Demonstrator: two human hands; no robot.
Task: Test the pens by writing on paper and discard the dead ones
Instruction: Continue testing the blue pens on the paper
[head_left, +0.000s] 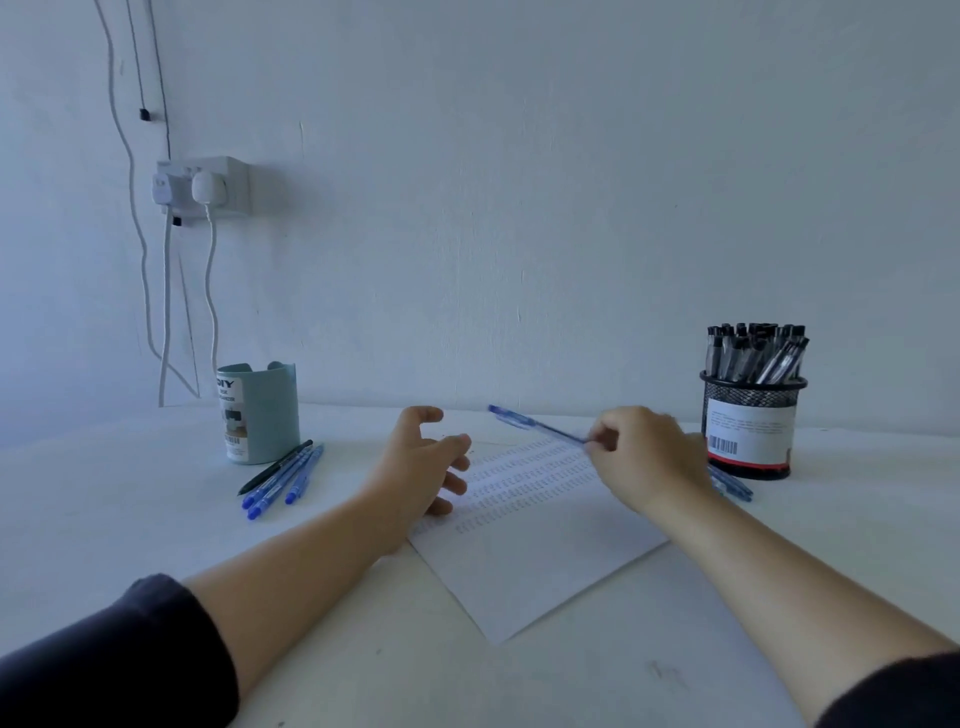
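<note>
Blue pen (535, 425) — right hand (647, 457)

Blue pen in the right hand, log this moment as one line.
right hand: grips blue pen above paper | left hand: open, holds nothing | mesh cup: full of pens | loose pens: by teal cup

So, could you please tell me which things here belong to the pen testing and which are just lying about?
Part of the job:
- blue pen, held by the right hand
- paper with test marks
- mesh pot of pens
- four pens beside the pale blue holder
- left hand, open above the paper

Just lying about:
- wall socket
- hanging cables
</note>
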